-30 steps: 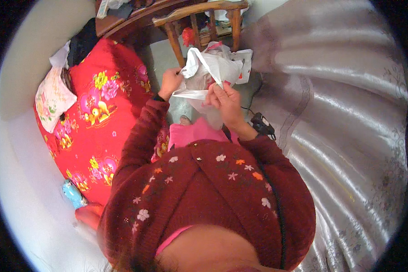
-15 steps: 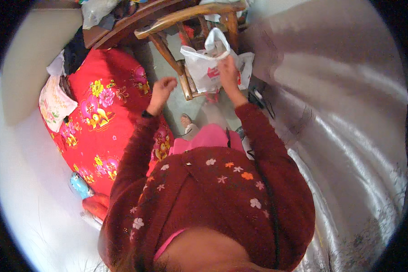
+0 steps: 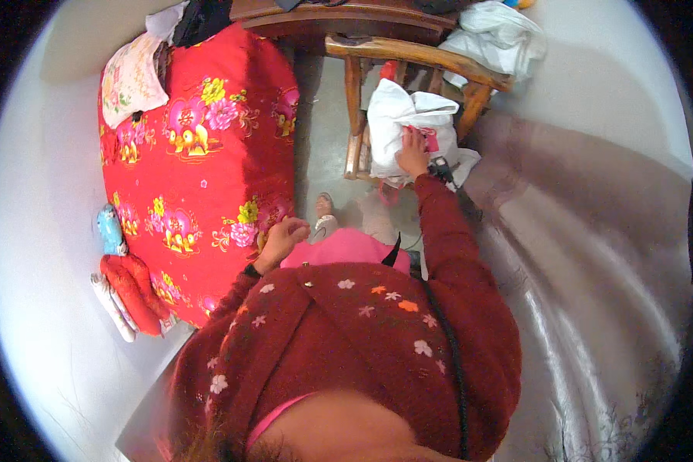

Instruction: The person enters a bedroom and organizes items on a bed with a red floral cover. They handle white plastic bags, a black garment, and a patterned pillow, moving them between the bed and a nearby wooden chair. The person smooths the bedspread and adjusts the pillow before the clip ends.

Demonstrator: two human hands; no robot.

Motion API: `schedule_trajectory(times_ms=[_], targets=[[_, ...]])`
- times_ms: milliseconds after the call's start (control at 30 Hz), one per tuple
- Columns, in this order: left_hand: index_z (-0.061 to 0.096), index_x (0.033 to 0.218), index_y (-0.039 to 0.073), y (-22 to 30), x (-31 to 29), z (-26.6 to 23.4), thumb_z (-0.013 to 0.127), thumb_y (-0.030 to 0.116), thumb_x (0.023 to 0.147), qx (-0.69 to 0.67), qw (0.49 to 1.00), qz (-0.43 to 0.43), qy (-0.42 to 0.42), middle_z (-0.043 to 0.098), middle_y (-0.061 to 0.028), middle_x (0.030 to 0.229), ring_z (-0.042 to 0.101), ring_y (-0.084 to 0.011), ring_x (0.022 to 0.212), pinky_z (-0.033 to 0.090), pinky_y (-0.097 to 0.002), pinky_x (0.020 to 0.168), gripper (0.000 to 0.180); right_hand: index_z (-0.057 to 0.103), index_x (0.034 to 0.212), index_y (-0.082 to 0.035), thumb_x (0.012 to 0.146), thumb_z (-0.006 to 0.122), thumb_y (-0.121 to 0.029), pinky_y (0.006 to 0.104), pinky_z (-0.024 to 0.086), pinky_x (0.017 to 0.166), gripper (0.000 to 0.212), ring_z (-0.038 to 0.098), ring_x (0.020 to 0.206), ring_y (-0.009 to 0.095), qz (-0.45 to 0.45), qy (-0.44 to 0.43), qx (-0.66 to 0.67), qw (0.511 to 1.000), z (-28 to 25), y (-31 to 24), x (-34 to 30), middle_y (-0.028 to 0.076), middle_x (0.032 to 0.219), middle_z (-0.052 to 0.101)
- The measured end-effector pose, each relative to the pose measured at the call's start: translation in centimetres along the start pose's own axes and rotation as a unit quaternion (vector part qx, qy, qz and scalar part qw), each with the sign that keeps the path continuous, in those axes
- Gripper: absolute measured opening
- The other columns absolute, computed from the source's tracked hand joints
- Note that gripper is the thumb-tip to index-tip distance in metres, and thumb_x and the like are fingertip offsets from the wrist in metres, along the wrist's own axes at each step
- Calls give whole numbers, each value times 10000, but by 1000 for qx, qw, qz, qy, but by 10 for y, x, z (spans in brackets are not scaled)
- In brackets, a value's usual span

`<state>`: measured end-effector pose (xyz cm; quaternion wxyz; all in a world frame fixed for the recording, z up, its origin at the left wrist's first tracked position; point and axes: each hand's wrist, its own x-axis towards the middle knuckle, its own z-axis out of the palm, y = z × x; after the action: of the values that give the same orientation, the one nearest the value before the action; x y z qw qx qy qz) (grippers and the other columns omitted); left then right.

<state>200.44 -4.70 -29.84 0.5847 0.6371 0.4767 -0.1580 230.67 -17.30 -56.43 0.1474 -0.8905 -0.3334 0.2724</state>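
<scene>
A white plastic bag (image 3: 390, 127) with a red print stands on the seat of a wooden chair (image 3: 412, 51). My right hand (image 3: 413, 156) lies against the front of the bag, its fingers stretched up over the red print. Lower down, my left hand (image 3: 283, 240) hovers by the edge of the bed, which has a red flowered cover (image 3: 235, 177). Its fingers are loosely bent, and nothing shows in them. What the bag holds is hidden.
A dark wooden furniture edge (image 3: 346, 19) runs behind the chair. White bundled plastic (image 3: 497, 38) sits by the chair's back right. A pale curtain (image 3: 547, 208) hangs on the right. Folded cloth (image 3: 135, 81), a blue item (image 3: 110, 229) and a red bundle (image 3: 135, 292) lie along the bed's far side.
My right hand has gone from near the bag's top opening down to its front. The bag's raised handle has dropped. My left hand has drawn back toward my body. The view has shifted.
</scene>
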Motion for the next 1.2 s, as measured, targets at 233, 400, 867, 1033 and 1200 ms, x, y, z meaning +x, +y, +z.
schedule_trajectory(times_ms=[233,400,867,1033,1200], targets=[[571,1026,-30,-28,-32,-21,550,126,872,-82,996,-18,35,633,-53,860,581,-113,801,467,-250,731,220,250,1360,10,730,583,-269,469,176,1085,765,246,1301,400,-8,-96,3,995,11,27,50,235,1397,280],[577,1005,-29,-40,-33,-37,541,134,876,-75,997,-18,-14,630,-46,847,576,-105,795,465,-245,725,211,449,1196,-22,749,554,-137,469,414,877,473,518,1036,391,-95,26,42,994,-24,14,16,224,1167,515],[619,917,-9,-170,-79,-154,584,161,815,-141,968,176,114,638,-84,801,597,-156,763,474,-306,679,202,622,789,-14,782,560,-166,384,477,573,165,611,664,292,-142,-265,-21,953,63,-43,-217,154,763,635],[598,867,-4,-240,-94,-184,570,170,826,-137,960,158,186,609,-46,756,564,-127,725,458,-293,648,180,617,820,-21,826,543,-121,314,465,560,124,597,656,167,-139,-286,139,938,77,-162,-184,76,747,633],[547,777,16,-282,-110,-188,547,156,847,-213,892,219,334,498,14,674,458,-86,648,400,-266,591,157,612,841,-29,853,512,-154,232,426,568,161,548,657,89,-169,-350,84,918,62,-285,-80,29,711,594]])
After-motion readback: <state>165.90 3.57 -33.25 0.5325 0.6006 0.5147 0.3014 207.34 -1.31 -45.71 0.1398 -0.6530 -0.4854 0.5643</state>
